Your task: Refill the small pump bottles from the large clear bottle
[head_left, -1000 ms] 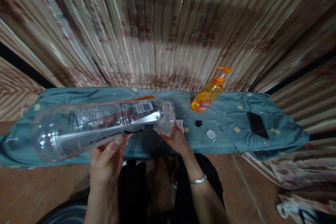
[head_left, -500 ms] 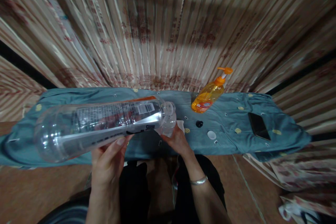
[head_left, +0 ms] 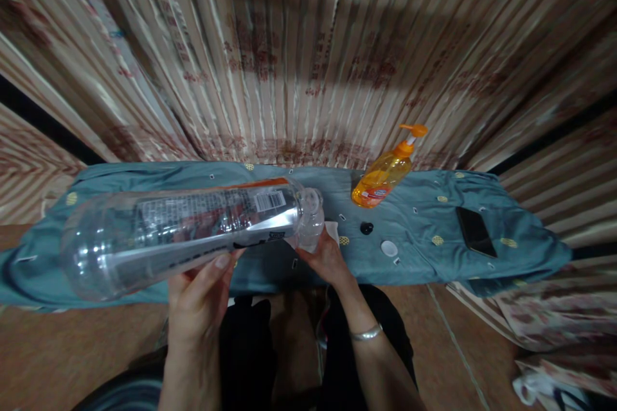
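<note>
My left hand (head_left: 202,282) is wrapped round a large clear plastic bottle (head_left: 193,231) with a silver label and barcode. The bottle lies nearly level, its neck pointing right. Right at its mouth is a small clear bottle (head_left: 310,230), gripped by my right hand (head_left: 324,257), whose fingers are partly hidden behind it. The two mouths overlap in view; I cannot tell whether they touch. Something white, like a tissue (head_left: 331,228), shows behind my right hand. A black cap (head_left: 367,228) and a white round lid (head_left: 389,248) lie to the right of that hand.
A pump bottle of orange liquid (head_left: 380,176) stands at the back of the teal cloth (head_left: 419,231). Farther right lies a black phone (head_left: 476,231). A striped curtain (head_left: 299,64) hangs behind the cloth-covered surface.
The large bottle has shifted very slightly, its base end a little lower and to the left. Both hands keep their holds.
</note>
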### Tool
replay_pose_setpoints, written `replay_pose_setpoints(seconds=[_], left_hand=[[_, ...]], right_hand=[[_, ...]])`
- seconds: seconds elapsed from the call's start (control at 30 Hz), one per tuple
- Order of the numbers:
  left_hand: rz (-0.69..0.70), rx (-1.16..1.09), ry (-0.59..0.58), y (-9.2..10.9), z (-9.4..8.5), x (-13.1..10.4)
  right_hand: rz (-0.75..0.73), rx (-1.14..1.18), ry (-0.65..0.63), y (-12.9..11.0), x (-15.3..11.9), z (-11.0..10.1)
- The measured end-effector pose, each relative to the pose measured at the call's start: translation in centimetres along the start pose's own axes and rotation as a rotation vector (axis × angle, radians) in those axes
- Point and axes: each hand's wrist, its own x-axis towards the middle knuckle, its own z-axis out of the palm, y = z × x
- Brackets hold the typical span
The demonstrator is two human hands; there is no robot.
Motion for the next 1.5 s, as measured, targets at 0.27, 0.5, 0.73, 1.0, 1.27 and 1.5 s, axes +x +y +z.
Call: replay_pose_setpoints(seconds=[0.27,0.5,0.73,1.0,1.27,1.5], left_hand=[[-0.016,0.041,0.047,0.11,0.20,0.11],[-0.024,0.043,0.067,0.18,0.29,0.04],[0.005,0.054,0.027,0.02,0.10,0.03],[0.000,0.050,0.031,0.06,-0.01,0.11],[0.017,0.018,-0.009,0.02,0.08,0.05],[0.007,0.003,0.003,-0.01,0.00,0.03]], right_hand=[[0.014,-0.006,-0.008,-0.01,0.08,-0.09],[0.009,-0.014,-0.011,-0.10,0.11,-0.11],[-0.002,0.001,-0.007,-0.07,0.04,-0.16],[0.015,0.004,-0.010,-0.12,0.04,-0.21],[0.026,-0.003,-0.009,0.05,0.09,-0.10],[0.016,0.003,-0.017,-0.23,0.06,-0.25]])
